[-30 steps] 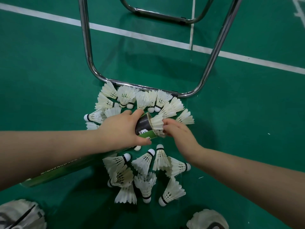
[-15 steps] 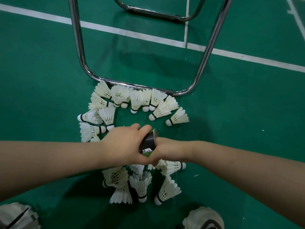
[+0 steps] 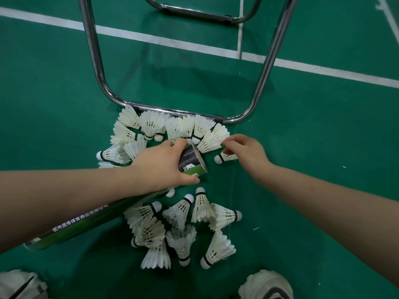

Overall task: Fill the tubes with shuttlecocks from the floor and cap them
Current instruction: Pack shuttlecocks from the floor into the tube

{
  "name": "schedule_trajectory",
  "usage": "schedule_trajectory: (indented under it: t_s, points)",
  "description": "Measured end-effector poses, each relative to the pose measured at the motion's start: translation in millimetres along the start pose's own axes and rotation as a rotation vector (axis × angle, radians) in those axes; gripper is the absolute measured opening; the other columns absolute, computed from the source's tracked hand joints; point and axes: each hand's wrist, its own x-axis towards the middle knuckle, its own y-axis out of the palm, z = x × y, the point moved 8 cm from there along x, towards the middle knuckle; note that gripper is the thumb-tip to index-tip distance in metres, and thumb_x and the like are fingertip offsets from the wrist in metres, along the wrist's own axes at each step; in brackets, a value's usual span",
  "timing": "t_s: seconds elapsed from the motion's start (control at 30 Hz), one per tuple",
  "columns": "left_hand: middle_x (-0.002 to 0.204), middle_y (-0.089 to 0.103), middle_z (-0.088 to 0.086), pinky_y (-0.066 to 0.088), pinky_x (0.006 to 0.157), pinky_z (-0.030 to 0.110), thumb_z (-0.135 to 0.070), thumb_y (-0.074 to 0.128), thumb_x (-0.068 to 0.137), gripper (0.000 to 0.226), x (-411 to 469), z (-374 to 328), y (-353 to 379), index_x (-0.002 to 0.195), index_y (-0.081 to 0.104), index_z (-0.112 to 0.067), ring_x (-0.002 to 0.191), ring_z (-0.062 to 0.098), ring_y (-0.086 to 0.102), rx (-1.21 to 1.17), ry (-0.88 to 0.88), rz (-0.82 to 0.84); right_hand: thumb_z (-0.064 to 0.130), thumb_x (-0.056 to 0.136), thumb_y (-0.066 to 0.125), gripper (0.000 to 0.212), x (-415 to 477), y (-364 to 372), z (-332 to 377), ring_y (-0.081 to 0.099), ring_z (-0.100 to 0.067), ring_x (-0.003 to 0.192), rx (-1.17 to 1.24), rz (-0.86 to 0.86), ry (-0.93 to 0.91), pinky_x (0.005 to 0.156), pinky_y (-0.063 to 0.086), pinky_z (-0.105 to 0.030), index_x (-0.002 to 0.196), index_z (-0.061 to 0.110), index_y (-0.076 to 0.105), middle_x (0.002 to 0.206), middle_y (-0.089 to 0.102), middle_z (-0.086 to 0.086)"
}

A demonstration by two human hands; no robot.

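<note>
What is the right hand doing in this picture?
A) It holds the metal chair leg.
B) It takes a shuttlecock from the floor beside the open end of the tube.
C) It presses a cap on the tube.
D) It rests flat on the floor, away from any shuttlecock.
B: the right hand curls its fingers over the feathers of a shuttlecock lying just right of the open mouth of the tube, which the left hand grips.

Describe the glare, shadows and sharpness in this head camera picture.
Head view: glare streaks run along the shiny chrome tube frame; a soft shadow darkens the green court floor inside it; the white feather shuttlecocks look sharp, without motion blur.
</note>
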Motion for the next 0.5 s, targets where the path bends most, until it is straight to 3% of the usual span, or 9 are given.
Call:
schedule_trajectory:
  t_s: [0.1,0.27,0.4,0.5]
  points:
    - [0.095,0.048,-0.006,0.046,0.060,0.027,-0.079,0.054,0.064,0.081,1.4,-0.6,1.4,0.124,0.033,-0.029,0.080,0.014,0.053,0.001,0.003,0.001,0.024,0.090,0.054,0.013,6.0,-5.5,-6.4,0.058,-0.017,0.097,-0.180,-0.039,-0.043,0.074,0.043,-0.026,0.098,0.022,0.063,0.099,0.064,0.003]
    - [0.097,0.051,-0.005,0.051,0.063,0.029,-0.079,0.054,0.064,0.081,4.8,-1.0,4.0,0.123,0.034,-0.029,0.081,0.015,0.055,0.012,-0.007,0.004,0.023,0.086,0.060,0.051,30.3,-11.4,-25.5,0.046,-0.024,0.119,-0.488,-0.077,0.005,0.090,0.039,-0.033,0.134,0.018,0.043,0.134,0.046,-0.007]
    - [0.096,0.051,-0.005,0.053,0.063,0.030,-0.080,0.053,0.063,0.079,5.8,-2.7,5.1,0.121,0.035,-0.029,0.079,0.015,0.055,0.016,0.001,0.002,0.020,0.080,0.069,0.082,38.1,-7.5,-34.5,0.047,-0.026,0.121,-0.431,-0.014,0.111,0.089,0.041,-0.032,0.147,0.023,0.020,0.141,0.042,-0.006]
    - [0.093,0.050,-0.005,0.051,0.062,0.029,-0.079,0.053,0.064,0.079,7.6,-2.3,4.6,0.120,0.035,-0.028,0.077,0.014,0.054,0.014,0.002,0.000,0.024,0.080,0.071,0.089,35.2,-0.4,-38.0,0.049,-0.027,0.119,-0.388,0.048,0.143,0.086,0.038,-0.030,0.148,0.024,0.014,0.139,0.046,-0.006]
